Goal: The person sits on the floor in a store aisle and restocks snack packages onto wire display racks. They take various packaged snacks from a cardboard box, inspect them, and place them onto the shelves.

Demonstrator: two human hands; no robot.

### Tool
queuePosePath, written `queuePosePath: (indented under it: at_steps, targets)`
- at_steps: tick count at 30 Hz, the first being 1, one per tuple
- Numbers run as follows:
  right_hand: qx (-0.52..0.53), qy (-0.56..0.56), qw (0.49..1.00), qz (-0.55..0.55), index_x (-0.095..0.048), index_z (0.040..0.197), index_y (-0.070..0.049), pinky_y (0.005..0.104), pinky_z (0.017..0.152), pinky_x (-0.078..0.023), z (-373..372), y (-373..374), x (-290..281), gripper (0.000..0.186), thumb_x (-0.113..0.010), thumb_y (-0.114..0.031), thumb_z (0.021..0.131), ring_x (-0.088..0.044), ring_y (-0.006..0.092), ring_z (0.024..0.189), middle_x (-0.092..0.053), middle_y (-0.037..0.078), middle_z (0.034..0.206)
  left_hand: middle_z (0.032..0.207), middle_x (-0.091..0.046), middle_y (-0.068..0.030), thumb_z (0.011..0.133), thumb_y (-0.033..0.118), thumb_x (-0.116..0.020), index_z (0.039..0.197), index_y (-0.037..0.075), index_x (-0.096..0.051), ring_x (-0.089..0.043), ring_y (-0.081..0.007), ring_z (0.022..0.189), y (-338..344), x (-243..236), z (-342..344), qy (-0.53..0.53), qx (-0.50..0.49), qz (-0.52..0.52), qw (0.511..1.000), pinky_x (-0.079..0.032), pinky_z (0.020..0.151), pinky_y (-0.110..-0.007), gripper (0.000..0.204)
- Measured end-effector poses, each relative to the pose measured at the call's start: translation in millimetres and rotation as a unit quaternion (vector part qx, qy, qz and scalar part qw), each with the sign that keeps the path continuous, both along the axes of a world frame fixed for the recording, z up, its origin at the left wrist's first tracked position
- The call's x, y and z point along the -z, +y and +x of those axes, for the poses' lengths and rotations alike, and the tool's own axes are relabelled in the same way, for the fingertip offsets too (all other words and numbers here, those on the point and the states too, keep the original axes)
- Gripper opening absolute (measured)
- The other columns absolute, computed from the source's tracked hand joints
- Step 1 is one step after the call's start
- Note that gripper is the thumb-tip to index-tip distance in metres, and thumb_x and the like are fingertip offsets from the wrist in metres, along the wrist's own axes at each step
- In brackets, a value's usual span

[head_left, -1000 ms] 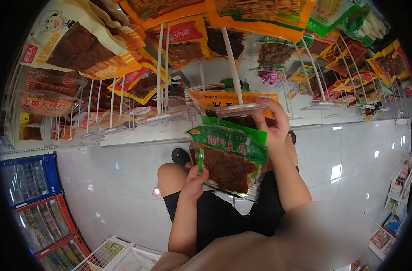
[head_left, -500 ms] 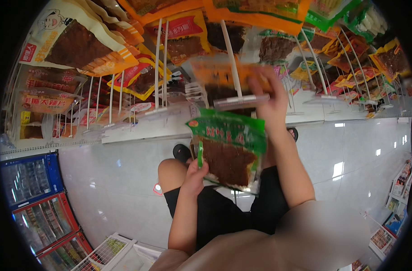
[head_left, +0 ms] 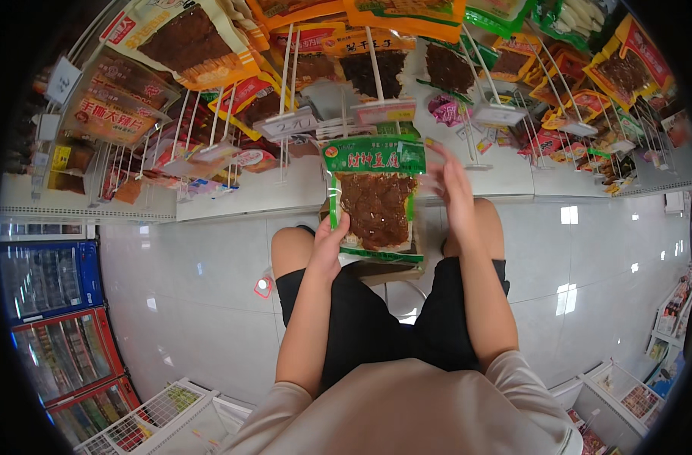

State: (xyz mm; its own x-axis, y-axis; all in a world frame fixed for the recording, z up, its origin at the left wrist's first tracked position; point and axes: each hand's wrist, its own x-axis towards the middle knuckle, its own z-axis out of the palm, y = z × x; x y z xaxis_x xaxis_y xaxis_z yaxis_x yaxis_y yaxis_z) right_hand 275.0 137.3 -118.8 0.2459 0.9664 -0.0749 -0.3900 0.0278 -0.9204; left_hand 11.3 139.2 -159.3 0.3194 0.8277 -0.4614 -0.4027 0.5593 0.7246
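A green and clear snack packet point(head_left: 376, 205) with a dark brown, flat food inside stands in front of me over my knees. My left hand point(head_left: 329, 244) pinches its lower left edge, thumb on the front face. Beside the packet's upper right edge is my right hand point(head_left: 453, 191), fingers apart and slightly blurred, with nothing seen in it. Above hangs an orange packet point(head_left: 372, 67) on a white display hook, behind a pink and yellow price tag point(head_left: 384, 112). A brown box-like edge point(head_left: 391, 273) shows just under the green packet, mostly hidden.
White hooks with more snack packets point(head_left: 186, 45) and price tags point(head_left: 285, 121) line the rack ahead. A white shelf ledge point(head_left: 247, 205) runs below them. Blue and red glass-front coolers point(head_left: 65, 349) stand at left. A white wire basket point(head_left: 156, 409) is at lower left.
My right hand has come away from the orange packet, which now hangs on the hook, and moved down beside the green one. The green packet has straightened and faces me more squarely.
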Motion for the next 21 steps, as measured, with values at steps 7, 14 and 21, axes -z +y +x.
queuePosePath:
  at_steps: [7, 14, 21]
  targets:
    - [-0.100, -0.161, 0.979, -0.081, -0.060, 0.111, 0.000, 0.0245, 0.080, -0.047, -11, -37, 11, 0.030, -0.062, -0.027, 0.099, -0.059, 0.0075, 0.088, -0.068, 0.003, 0.099, 0.110, -0.067, -0.0007, 0.098, 0.024, -0.064, 0.116, 0.008, -0.064, -0.062, -0.0111, 0.098, -25, -9, 16, 0.035, 0.010, -0.008, 0.999, -0.050, 0.084, -0.029, 0.024]
    - [0.038, -0.136, 0.989, -0.032, -0.066, 0.114, 0.001, 0.0264, 0.079, -0.047, 36, -6, 29, 0.031, -0.061, -0.026, 0.099, -0.059, 0.0100, 0.084, -0.069, 0.004, 0.094, 0.119, -0.066, -0.0049, 0.098, 0.027, -0.062, 0.125, 0.009, -0.059, -0.064, -0.0195, 0.106, -22, 0, 30, 0.052, 0.029, 0.028, 0.998, -0.054, 0.088, -0.038, 0.033]
    - [0.230, -0.106, 0.967, 0.018, -0.063, 0.117, 0.000, 0.0270, 0.082, -0.048, 138, 29, 63, 0.027, -0.060, -0.020, 0.099, -0.062, 0.0114, 0.089, -0.070, 0.006, 0.100, 0.124, -0.063, -0.0114, 0.095, 0.027, -0.066, 0.131, 0.002, -0.051, -0.063, -0.0278, 0.111, -37, 1, 27, -0.013, 0.008, 0.003, 1.000, -0.051, 0.096, -0.044, 0.047]
